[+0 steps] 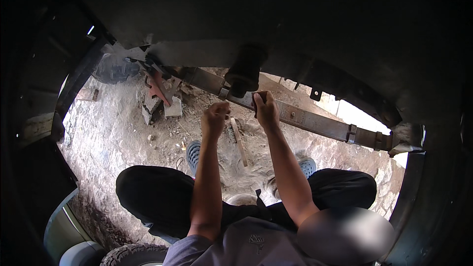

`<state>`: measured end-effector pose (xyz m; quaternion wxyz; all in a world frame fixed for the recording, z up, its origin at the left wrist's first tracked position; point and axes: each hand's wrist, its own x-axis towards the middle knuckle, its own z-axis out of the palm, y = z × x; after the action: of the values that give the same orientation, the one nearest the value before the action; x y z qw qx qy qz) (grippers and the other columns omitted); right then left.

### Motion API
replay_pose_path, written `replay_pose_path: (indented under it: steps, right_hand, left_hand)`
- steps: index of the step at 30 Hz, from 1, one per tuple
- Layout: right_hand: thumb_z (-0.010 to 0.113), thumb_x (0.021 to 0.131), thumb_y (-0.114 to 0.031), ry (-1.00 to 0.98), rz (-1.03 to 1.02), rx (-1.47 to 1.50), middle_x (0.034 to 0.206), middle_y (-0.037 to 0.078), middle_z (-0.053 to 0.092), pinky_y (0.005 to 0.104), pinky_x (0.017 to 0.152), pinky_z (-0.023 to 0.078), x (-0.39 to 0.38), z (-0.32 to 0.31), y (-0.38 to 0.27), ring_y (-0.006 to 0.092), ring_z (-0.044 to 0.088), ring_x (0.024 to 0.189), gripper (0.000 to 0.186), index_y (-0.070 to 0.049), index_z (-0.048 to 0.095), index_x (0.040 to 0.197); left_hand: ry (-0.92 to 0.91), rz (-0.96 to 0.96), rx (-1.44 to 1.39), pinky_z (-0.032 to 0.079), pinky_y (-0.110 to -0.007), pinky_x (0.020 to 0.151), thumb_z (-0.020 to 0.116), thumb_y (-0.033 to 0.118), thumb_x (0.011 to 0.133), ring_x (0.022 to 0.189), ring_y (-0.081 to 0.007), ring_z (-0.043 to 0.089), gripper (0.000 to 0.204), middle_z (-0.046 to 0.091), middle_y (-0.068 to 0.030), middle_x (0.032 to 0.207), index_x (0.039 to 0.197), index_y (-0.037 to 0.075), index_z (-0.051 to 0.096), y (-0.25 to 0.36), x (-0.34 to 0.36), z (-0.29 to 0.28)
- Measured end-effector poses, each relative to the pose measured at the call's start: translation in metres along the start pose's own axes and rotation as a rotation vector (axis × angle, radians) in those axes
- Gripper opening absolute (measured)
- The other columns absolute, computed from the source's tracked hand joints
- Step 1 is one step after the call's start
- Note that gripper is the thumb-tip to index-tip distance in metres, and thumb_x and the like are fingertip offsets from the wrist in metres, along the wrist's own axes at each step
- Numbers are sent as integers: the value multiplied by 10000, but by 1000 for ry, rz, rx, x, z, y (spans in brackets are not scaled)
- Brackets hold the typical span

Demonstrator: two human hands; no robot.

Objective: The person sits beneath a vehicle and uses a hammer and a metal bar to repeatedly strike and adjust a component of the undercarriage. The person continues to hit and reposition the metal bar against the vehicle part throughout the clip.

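the right hand [267, 110] is curled around a small dark thing [255, 104], by the long metal leaf spring [315, 122] and near the black bump stop [244, 73]. the left hand [214, 117] is half curled; i cannot tell if it holds anything.

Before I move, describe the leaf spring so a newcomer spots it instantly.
Under the dark vehicle body, look just beyond the right hand. The leaf spring slants down rightward there; unlike the stubby black cylinder nearby, it is long, flat and banded by metal clamps.
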<state>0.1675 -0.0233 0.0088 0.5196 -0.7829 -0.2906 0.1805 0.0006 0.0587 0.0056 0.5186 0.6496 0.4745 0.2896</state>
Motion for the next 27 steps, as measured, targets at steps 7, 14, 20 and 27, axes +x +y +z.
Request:
replay_pose_path:
  steps: [7,14,20,27]
  right_hand:
    - [746,907,-180,-109,-333,-206,932,168,737,476,797,541,-6,15,-32,374,716,917,159,-38,694,953]
    - [743,906,-156,-6,-354,-254,958,147,726,459,805,544,10,51,-20,373,710,951,184,-71,664,1049]
    - [776,857,-96,36,-433,-240,1015,157,708,458,830,536,11,55,-28,369,695,922,201,-53,674,1025]
    - [742,921,-161,177,-339,-74,1010,139,715,436,841,539,-6,49,-16,333,708,923,187,-63,660,1057]
  left_hand:
    - [83,-230,-83,488,-241,471,620,437,1030,571,-146,718,453,781,-105,836,1066,-7,698,3,29,-3]
    - [-80,-327,31,569,-299,548,736,508,944,579,-170,738,525,788,-90,816,1014,-12,747,-3,50,-16]
    - [-130,-395,-76,550,-287,490,785,509,912,590,-168,733,548,786,-93,878,1052,-19,753,-1,50,-25]
    - [-101,-383,-75,544,-280,495,784,551,896,600,-168,732,577,777,-92,855,1001,-15,757,-9,50,-18]
